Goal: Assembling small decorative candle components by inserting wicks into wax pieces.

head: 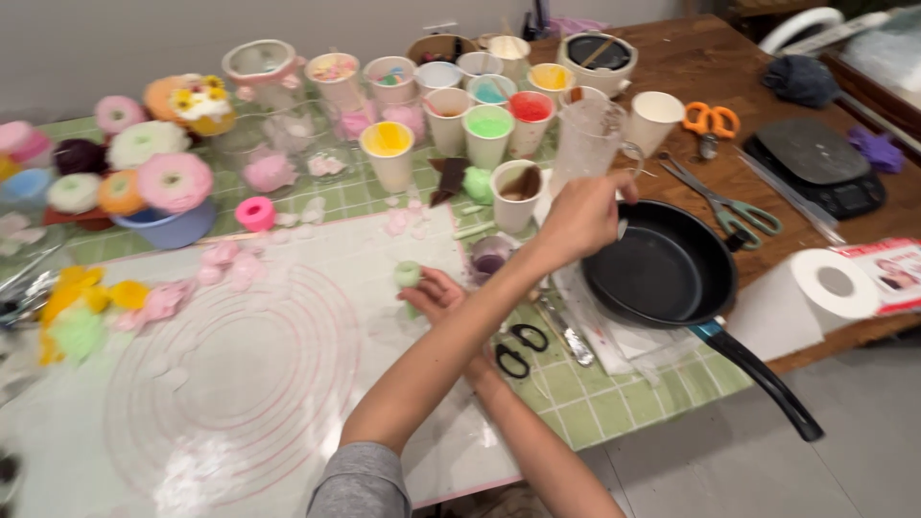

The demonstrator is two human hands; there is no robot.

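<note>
My arms are crossed over the table. My left hand (578,217) reaches to the right, its fingers curled at the far rim of a black frying pan (662,273), just below a clear plastic measuring jug (587,140). A small white bit shows under its fingers, and I cannot tell whether the hand grips it. My right hand (437,294) lies to the left on a white silicone mat (240,384) with pink rings, and its fingertips pinch a small pale green lump (408,275).
Paper cups of coloured wax (487,127) crowd the far side, with flower-shaped candles (173,182) at the left. Also on the table are black scissors (518,348), green-handled scissors (743,213), orange scissors (710,119), a kitchen scale (820,163), a paper towel roll (830,286) and a small purple cup (490,257).
</note>
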